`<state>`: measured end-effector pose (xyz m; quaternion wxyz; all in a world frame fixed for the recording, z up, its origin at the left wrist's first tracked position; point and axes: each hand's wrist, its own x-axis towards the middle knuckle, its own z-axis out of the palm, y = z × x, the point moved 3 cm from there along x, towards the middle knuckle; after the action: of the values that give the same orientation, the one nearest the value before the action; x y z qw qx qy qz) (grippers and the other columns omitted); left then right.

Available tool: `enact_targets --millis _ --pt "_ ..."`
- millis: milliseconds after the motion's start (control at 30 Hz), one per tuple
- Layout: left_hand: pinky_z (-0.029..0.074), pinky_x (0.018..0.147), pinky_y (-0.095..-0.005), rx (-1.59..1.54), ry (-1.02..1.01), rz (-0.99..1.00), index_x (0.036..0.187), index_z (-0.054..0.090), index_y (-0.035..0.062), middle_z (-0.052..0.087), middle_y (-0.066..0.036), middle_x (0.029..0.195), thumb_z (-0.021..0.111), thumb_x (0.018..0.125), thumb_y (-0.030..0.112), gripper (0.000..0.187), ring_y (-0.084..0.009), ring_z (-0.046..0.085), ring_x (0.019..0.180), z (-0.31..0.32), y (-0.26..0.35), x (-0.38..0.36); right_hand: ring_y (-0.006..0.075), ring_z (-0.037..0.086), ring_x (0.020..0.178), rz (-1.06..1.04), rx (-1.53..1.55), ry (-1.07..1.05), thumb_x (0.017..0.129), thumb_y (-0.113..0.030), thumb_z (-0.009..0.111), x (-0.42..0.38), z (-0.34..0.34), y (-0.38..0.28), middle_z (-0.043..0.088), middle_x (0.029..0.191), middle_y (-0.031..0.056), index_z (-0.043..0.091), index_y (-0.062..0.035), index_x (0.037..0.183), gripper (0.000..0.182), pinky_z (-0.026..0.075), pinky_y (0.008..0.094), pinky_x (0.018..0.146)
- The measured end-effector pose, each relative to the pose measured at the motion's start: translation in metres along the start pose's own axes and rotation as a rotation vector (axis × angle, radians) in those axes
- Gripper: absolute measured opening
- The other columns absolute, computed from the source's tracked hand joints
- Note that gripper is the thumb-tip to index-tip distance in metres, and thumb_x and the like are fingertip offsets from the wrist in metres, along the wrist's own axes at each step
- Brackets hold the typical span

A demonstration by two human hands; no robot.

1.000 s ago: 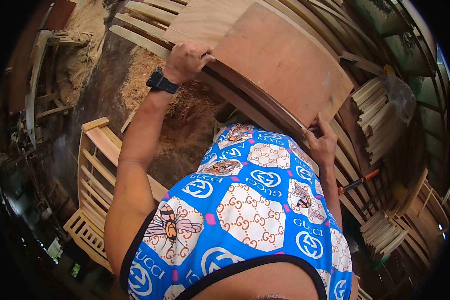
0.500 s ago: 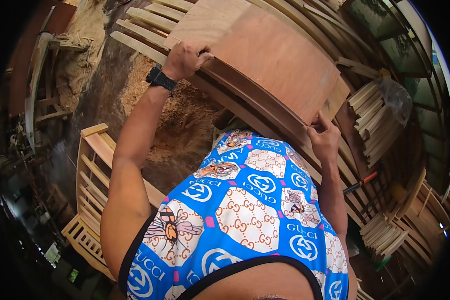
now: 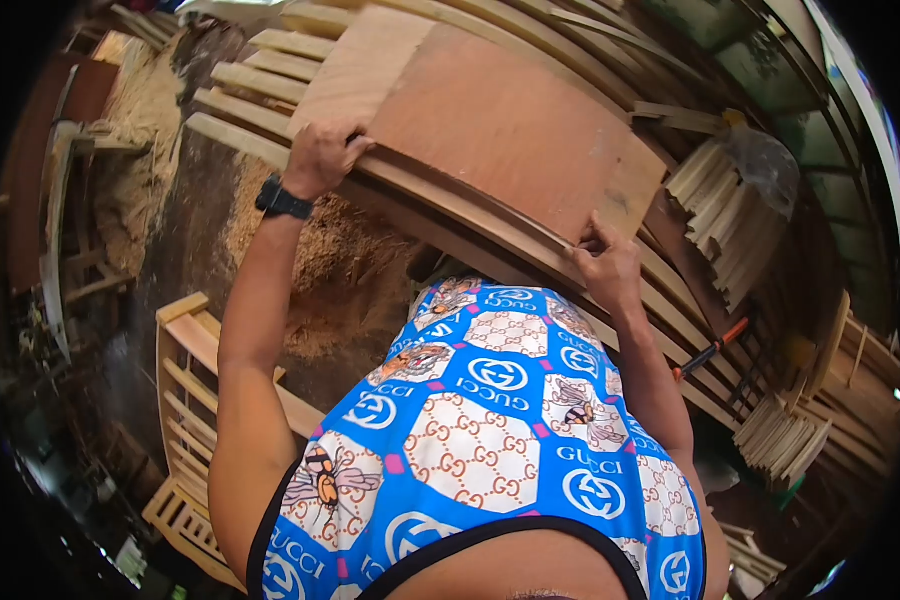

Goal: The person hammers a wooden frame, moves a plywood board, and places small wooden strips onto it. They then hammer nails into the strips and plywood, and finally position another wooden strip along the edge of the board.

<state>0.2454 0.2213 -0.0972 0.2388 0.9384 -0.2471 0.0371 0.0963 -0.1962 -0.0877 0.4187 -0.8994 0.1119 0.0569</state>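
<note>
A reddish-brown thin wooden board (image 3: 500,125) lies over a paler plywood sheet (image 3: 365,60), both on top of long wooden strips (image 3: 240,120). My left hand (image 3: 322,158), with a black watch on the wrist, pinches the board's near left corner. At the near right corner, my right hand (image 3: 607,262) is closed with thumb and fingers on the board's edge. The undersides of the fingertips are hidden.
Sawdust (image 3: 320,260) covers the floor below the strips. A slatted wooden piece (image 3: 185,400) stands at the left. Bundled wooden sticks (image 3: 720,220) under clear plastic lie at the right, near an orange-and-black tool (image 3: 712,350).
The board's near edge now sits closer to the plywood and strips below, with less gap. Both hands have gone down with it, and the whole view has shifted slightly.
</note>
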Motion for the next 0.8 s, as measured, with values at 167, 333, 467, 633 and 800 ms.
enact_targets --millis 167,333,467,633,800 --pt "0.054 0.066 -0.0422 -0.081 -0.027 -0.070 0.093 0.071 0.0028 0.071 -0.018 0.083 0.077 0.089 0.017 0.016 -0.0368 0.071 0.076 -0.002 0.010 0.003 0.0216 0.071 0.080 -0.020 -0.093 -0.109 0.078 -0.004 0.079 -0.001 0.000 -0.003 0.070 0.093 0.0167 0.061 0.0105 0.131 0.058 0.058 0.0333 0.076" --pt "0.054 0.068 -0.0413 -0.031 -0.046 -0.082 0.094 0.072 0.0016 0.071 -0.017 0.082 0.076 0.090 0.016 0.015 -0.0343 0.071 0.075 -0.001 0.019 0.003 0.0303 0.069 0.080 -0.045 -0.064 -0.080 0.080 -0.005 0.077 -0.005 0.004 0.004 0.067 0.092 0.0192 0.056 0.0108 0.137 0.063 0.057 0.0378 0.076" --pt "0.054 0.068 -0.0406 -0.038 -0.075 -0.197 0.095 0.073 0.0020 0.071 -0.017 0.081 0.076 0.089 0.017 0.016 -0.0323 0.071 0.075 -0.002 0.019 0.002 0.0452 0.068 0.093 -0.033 -0.329 -0.028 0.083 -0.009 0.072 -0.008 0.015 -0.006 0.070 0.102 0.0274 0.052 0.0127 0.140 0.064 0.055 0.0492 0.084" --pt "0.055 0.068 -0.0420 -0.082 -0.064 -0.163 0.091 0.073 0.0023 0.070 -0.019 0.080 0.074 0.090 0.018 0.015 -0.0347 0.071 0.074 -0.004 0.019 0.000 0.0510 0.064 0.108 0.107 -0.256 -0.194 0.085 -0.011 0.070 -0.004 0.006 -0.022 0.069 0.110 0.0337 0.049 0.0154 0.140 0.065 0.053 0.0513 0.094" --pt "0.055 0.069 -0.0463 -0.091 -0.036 -0.171 0.090 0.073 0.0067 0.071 -0.018 0.083 0.076 0.086 0.021 0.015 -0.0390 0.070 0.080 -0.006 0.013 -0.019 0.0460 0.071 0.097 -0.111 -0.322 -0.055 0.081 -0.009 0.075 -0.023 0.015 -0.005 0.070 0.101 0.0339 0.052 0.0198 0.135 0.065 0.057 0.0484 0.088"
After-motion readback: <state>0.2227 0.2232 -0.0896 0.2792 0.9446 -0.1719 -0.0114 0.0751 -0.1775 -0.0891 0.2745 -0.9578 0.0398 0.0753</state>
